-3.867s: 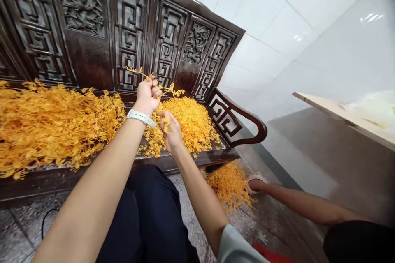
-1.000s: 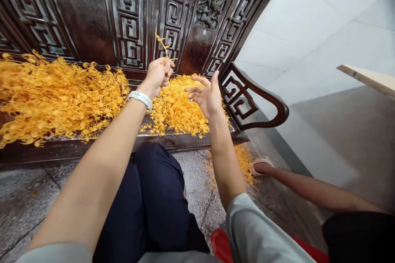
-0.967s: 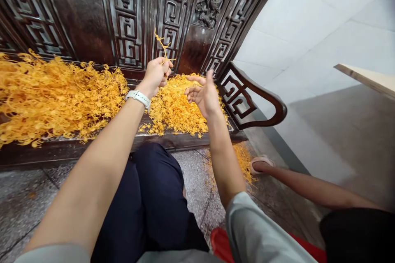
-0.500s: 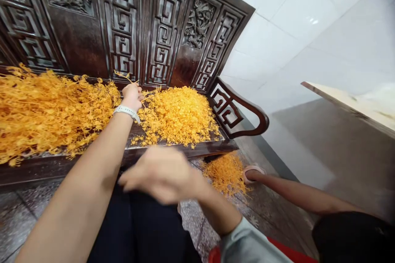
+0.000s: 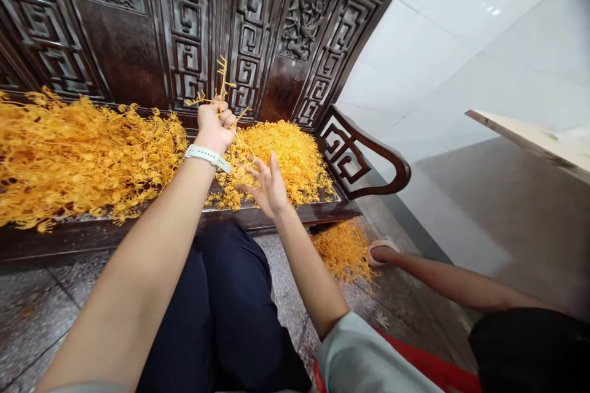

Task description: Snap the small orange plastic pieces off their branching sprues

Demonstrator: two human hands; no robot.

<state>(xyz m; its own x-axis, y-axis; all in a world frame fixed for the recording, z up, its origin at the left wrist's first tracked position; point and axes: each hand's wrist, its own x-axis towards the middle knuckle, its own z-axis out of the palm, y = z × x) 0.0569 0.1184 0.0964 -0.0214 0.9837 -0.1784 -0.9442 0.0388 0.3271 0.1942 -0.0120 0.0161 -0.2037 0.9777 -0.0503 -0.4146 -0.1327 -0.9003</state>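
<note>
Above a carved settee [image 5: 124,58], my left hand [image 5: 216,124] grips near-bare yellow stems [image 5: 223,81], my right hand [image 5: 271,189] spreads wide, the right-end pile [image 5: 297,156] looks plucked, and the left-end heap [image 5: 87,159] seems unfinished.

- Bright, cool white light fills the upper view, nearly bleaching the tiled wall [image 5: 428,31], with one hard glare spot on it.
- A broad grey shadow lies on the wall below the pale board [image 5: 530,138], suggesting light from above.
- Glossy highlights streak the dark carved backrest [image 5: 249,43].
- Strong light flattens detail atop the yellow heap [image 5: 290,147].
- The floor [image 5: 292,295] is dimmer; the black cloth [image 5: 525,344] loses its folds.
- Wide-angle stretching enlarges the near left forearm [image 5: 138,270].
- The upper right corner darkens and blurs.
</note>
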